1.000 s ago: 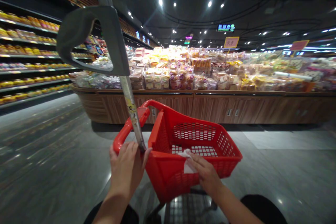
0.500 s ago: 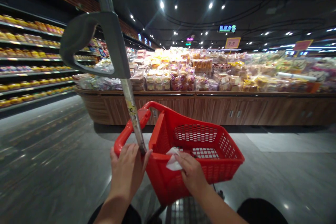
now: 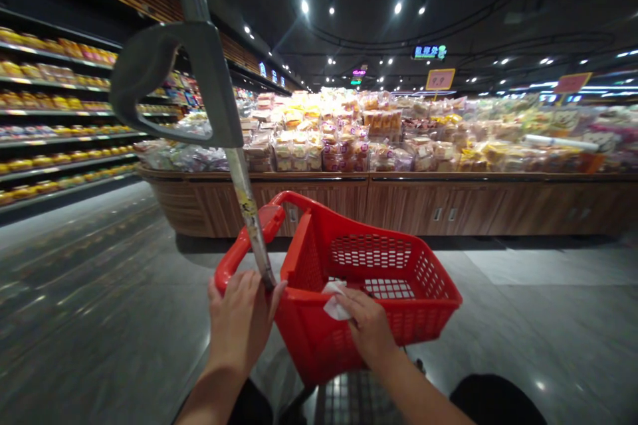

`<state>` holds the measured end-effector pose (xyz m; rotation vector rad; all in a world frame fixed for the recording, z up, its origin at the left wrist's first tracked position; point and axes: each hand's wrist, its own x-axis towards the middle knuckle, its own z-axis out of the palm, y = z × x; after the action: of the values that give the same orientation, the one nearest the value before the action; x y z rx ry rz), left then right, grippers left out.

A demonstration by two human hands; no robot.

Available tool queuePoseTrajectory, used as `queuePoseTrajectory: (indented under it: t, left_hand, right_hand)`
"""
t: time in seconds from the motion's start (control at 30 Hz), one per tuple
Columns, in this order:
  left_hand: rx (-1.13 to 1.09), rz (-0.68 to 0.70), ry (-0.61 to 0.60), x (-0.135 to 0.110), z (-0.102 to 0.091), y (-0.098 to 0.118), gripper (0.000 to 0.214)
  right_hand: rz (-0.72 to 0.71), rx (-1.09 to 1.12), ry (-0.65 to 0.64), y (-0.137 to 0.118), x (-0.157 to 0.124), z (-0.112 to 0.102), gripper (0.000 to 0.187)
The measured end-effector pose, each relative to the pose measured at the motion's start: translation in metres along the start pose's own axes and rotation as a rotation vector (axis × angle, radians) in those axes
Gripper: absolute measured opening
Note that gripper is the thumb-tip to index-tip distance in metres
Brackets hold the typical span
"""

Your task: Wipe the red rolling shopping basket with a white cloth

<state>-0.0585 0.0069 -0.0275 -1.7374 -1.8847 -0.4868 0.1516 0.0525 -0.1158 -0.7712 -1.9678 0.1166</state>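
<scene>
A red plastic shopping cart [image 3: 319, 345] stands in front of me, its basket extending to the right. My left hand [image 3: 240, 322] is wrapped over the near end of its red handle [image 3: 234, 259], with the thumb spread toward the basket. In my right hand [image 3: 371, 325] a crumpled white tissue [image 3: 336, 300] is pinched and pressed over the near rim of the basket. The basket's slotted far wall and grid bottom show beyond the rim. Fingertips of the right hand are partly hidden by the tissue.
A grey handle on a metal pole [image 3: 219, 93] rises close in front of the cart's handle. Behind the cart runs a wooden display counter [image 3: 323, 202] heaped with packaged food. Shelves of yellow-packed goods [image 3: 60, 113] line the left. Grey tiled floor [image 3: 523, 325] surrounds the cart.
My right hand has slid the tissue slightly right along the basket's near rim. My left hand stays on the handle. The view has shifted slightly.
</scene>
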Motion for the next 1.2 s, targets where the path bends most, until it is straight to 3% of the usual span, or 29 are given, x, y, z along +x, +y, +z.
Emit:
queuePoseTrajectory:
  t: [0.1,0.3,0.5,0.63,0.83,0.97,1.07,1.2]
  left_hand:
    - [0.003,-0.016,0.001,0.0,0.0,0.001,0.03]
    - [-0.004,-0.011,-0.007,0.004,0.0,0.0,0.031]
    - [-0.01,-0.009,-0.02,0.007,0.005,-0.005,0.031]
    - [-0.012,-0.033,-0.03,0.008,0.001,-0.002,0.032]
    - [-0.009,-0.021,-0.026,0.009,0.002,-0.003,0.035]
    - [0.004,-0.025,-0.033,0.009,0.008,-0.008,0.033]
    - [-0.004,-0.012,-0.038,0.01,0.009,-0.01,0.032]
    - [0.003,-0.002,-0.035,0.009,0.008,-0.009,0.033]
  right_hand:
    - [0.037,-0.005,0.011,0.002,-0.002,-0.002,0.055]
    - [-0.069,0.1,-0.031,-0.032,0.027,0.022,0.061]
    - [-0.024,0.073,-0.229,-0.036,0.017,-0.007,0.061]
    - [0.022,0.082,-0.187,-0.028,0.024,-0.01,0.033]
    - [0.14,0.088,-0.164,-0.027,0.049,0.014,0.04]
    - [0.102,0.144,-0.135,-0.032,0.052,0.027,0.026]
    - [0.147,0.145,-0.112,-0.022,0.04,0.019,0.022]
    - [0.31,0.094,-0.035,-0.004,0.02,-0.004,0.022]
